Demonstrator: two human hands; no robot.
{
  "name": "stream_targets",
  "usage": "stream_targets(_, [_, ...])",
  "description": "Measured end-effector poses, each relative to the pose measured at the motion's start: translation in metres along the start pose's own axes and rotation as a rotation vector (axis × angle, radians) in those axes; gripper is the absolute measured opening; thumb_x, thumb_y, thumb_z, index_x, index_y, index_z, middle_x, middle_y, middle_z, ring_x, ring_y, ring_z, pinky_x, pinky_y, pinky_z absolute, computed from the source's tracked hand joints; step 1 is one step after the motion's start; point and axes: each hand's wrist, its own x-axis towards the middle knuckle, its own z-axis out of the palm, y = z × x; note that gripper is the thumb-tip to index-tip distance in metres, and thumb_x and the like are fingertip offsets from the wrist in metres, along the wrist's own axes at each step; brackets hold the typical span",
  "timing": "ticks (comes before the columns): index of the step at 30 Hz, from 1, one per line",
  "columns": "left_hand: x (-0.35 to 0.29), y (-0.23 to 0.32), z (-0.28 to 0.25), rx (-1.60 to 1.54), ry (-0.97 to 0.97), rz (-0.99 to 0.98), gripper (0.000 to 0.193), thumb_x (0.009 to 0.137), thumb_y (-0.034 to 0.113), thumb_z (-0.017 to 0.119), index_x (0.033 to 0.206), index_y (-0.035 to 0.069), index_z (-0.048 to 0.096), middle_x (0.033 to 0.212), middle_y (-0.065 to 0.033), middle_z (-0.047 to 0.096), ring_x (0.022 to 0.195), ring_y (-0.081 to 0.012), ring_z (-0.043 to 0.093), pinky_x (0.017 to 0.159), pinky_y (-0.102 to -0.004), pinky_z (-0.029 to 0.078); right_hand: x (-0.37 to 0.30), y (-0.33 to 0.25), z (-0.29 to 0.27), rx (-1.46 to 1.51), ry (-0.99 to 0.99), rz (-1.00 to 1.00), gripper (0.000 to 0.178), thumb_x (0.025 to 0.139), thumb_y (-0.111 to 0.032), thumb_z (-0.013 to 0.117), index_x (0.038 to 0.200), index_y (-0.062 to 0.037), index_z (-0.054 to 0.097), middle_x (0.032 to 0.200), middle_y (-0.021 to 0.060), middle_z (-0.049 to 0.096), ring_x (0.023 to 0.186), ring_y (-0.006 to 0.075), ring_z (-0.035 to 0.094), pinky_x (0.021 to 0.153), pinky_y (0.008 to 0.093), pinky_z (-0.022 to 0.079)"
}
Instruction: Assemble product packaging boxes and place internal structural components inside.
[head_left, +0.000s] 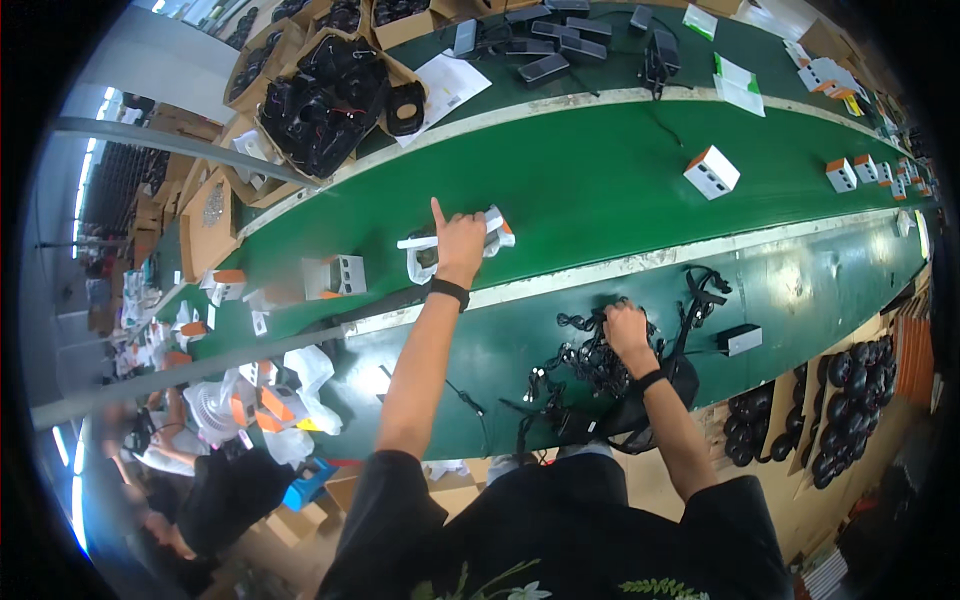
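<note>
My left hand [460, 248] reaches onto the green conveyor belt. Its fingers are curled over a white and orange box-shaped device [494, 222] in a clear plastic bag [422, 264], with one finger sticking out. The hand covers much of the device. Over the near bench, my right hand [627, 332] is closed at the top of a heap of black cables [598, 372]. Its fingertips are partly hidden, but they seem to pinch a cable. A black bag or strap [680, 385] lies beside the heap, against my right forearm.
Other white and orange devices stand along the belt, one at the right [712, 173]. A small grey box [740, 340] sits on the near bench. Black adapters [545, 68] lie across the belt. A metal bar [190, 150] crosses at left, where another person [240, 490] works.
</note>
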Motion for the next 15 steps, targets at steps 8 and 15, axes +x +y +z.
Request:
stream_targets(8, [0.054, 0.018, -0.043, -0.287, 0.001, 0.191, 0.025, 0.086, 0.004, 0.077, 0.109, 0.012, 0.076, 0.086, -0.0167, 0.079, 0.088, -0.0405, 0.078, 0.085, -0.0531, 0.059, 0.023, -0.053, -0.132, 0.593, 0.445, 0.014, 0.027, 0.091, -0.004, 0.082, 0.118, -0.0052, 0.083, 0.105, 0.0122, 0.076, 0.1, 0.0345, 0.071, 0.084, 0.0467, 0.06])
stream_targets(15, [0.102, 0.033, -0.031, -0.689, -0.062, 0.245, 0.035, 0.094, 0.012, 0.08, 0.129, 0.013, 0.078, 0.092, -0.0181, 0.08, 0.094, -0.0411, 0.077, 0.089, -0.0531, 0.059, 0.144, -0.097, -0.128, 0.577, 0.655, -0.28, 0.03, 0.085, 0.001, 0.082, 0.115, -0.003, 0.082, 0.104, 0.0091, 0.079, 0.096, 0.0321, 0.069, 0.08, 0.0433, 0.059])
